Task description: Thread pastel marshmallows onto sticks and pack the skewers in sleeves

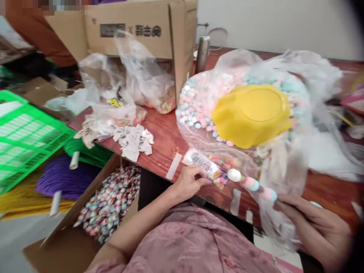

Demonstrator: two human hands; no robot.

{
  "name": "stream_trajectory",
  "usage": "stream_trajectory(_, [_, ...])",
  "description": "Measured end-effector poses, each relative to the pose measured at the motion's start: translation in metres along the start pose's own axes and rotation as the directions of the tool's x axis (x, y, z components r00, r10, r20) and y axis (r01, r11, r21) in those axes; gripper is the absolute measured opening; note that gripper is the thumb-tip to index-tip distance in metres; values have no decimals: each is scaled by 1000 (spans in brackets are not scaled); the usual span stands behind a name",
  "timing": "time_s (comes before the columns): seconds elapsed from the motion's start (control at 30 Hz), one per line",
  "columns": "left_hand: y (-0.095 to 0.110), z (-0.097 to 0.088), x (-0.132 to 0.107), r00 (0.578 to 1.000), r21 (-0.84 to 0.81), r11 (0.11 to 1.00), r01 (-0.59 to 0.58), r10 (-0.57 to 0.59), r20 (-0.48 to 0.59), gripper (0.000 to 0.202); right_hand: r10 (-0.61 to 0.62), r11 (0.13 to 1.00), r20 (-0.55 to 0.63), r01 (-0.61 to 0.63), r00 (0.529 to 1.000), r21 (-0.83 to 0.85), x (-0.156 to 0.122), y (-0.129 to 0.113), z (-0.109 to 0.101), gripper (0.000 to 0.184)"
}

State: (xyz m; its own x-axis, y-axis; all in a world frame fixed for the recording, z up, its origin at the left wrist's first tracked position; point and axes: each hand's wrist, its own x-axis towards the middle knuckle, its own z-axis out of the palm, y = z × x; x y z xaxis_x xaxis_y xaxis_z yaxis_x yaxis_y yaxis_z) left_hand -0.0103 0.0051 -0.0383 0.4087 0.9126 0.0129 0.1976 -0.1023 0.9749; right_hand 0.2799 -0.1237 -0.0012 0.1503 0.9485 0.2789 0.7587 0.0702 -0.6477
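My left hand (189, 182) is closed, pinching a small printed wrapper (205, 167) at the front edge of the reddish wooden table (163, 138). My right hand (311, 222) is closed on the end of a stick of pastel sweets (250, 184), which points left toward the wrapper. Just behind them lies a large clear plastic bag of pink, blue and white sweets (196, 110) with a yellow bowl (251, 113) upside down on it.
A cardboard box (142, 26), crumpled plastic bags (136, 79) and a heap of paper scraps (133, 140) sit at the table's left. Below left stand an open box of wrapped sweets (109, 204), bundles of coloured sticks (61, 178) and a green crate (25, 136). A metal flask (202, 53) stands behind.
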Motion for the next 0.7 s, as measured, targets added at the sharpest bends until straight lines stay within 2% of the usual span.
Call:
stream_trajectory(0.03, [0, 0, 1, 1000, 3, 1000, 0, 0, 10, 17, -33, 999, 6, 33, 999, 7, 3, 0, -1, 9])
stream_trajectory(0.13, [1, 0, 1, 1000, 33, 999, -18, 17, 25, 18, -101, 994, -14, 102, 995, 42, 12, -5, 0, 16])
stream_trajectory(0.2, [0, 1, -2, 997, 75, 995, -66, 64, 31, 19, -59, 997, -60, 62, 996, 48, 15, -9, 0, 14])
stream_trajectory(0.27, [-1, 3, -7, 987, 182, 970, -161, 154, 51, 19, 5, 999, -104, 0, 995, 53, 15, -11, 0, 11])
stream_trajectory(0.37, [-2, 6, -13, 949, 427, 847, -317, 282, 145, 8, 47, 998, -103, -41, 994, 56, 11, -7, -4, 11])
stream_trajectory(0.43, [-2, 7, -15, 932, 545, 756, -363, 298, 208, 12, 41, 998, -65, -38, 997, 54, 5, -3, -6, 11])
stream_trajectory(0.5, [-1, 7, -15, 927, 587, 718, -375, 284, 245, 19, 36, 998, -30, -34, 999, 49, -1, 2, -7, 12])
stream_trajectory(0.6, [-1, 5, -13, 925, 550, 746, -377, 274, 262, 23, 37, 998, -28, -35, 999, 57, -12, 9, -6, 12])
stream_trajectory(0.7, [-3, 5, -10, 940, 458, 822, -338, 266, 215, 21, 35, 995, -55, -30, 998, 90, -21, 12, -4, 13])
